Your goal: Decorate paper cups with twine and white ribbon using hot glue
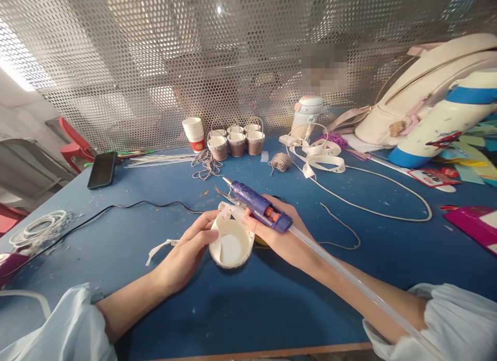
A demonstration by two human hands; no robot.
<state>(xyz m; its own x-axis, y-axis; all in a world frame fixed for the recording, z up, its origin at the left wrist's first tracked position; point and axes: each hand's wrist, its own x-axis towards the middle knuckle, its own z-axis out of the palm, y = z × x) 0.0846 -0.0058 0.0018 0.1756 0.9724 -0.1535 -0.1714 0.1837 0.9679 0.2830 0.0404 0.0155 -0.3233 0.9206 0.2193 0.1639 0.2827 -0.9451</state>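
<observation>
Between my hands, low over the table, is a small paper cup (233, 247), tilted so its pale inside faces me. A white ribbon (220, 229) loops at its rim, and a loose tail hangs out to the left. My left hand (194, 242) is closed on the cup's left side, thumb at the ribbon. My right hand (281, 234) grips a purple glue gun (256, 201) with a long clear glue stick out of its back. Its nozzle points up and left, away from the cup. The right fingertips also touch the cup's rim.
Small wrapped cup baskets (236, 143) stand at the back beside stacked paper cups (193, 133). Nearby lie a yarn ball (281, 162) and printed ribbon (322, 159). A phone (102, 170) and black cable (143, 202) are left; a bottle (438, 123) and bag (423, 86) right.
</observation>
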